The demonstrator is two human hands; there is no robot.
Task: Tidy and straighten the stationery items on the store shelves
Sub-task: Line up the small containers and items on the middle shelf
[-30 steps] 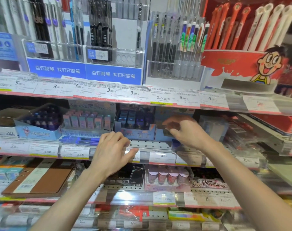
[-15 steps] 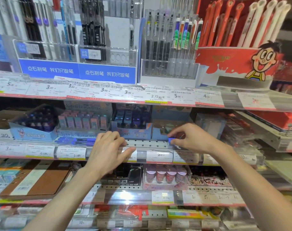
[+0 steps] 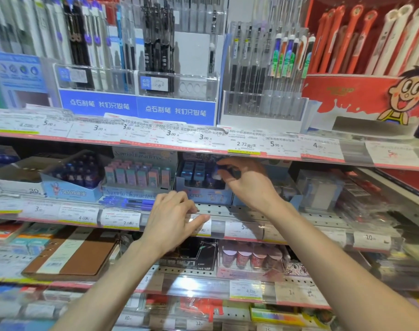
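Blue and small, an eraser-like item (image 3: 224, 168) is pinched between the thumb and curled fingers of the right hand (image 3: 248, 185), just above the dark blue display box (image 3: 203, 187) at the centre of the frame, under the upper shelf edge. Left of that box stands a pastel eraser box (image 3: 139, 175). The left hand (image 3: 172, 218), fingers loosely bent and holding nothing, rests its thumb and fingertips on the price-tag rail (image 3: 227, 225) of the middle shelf, below centre.
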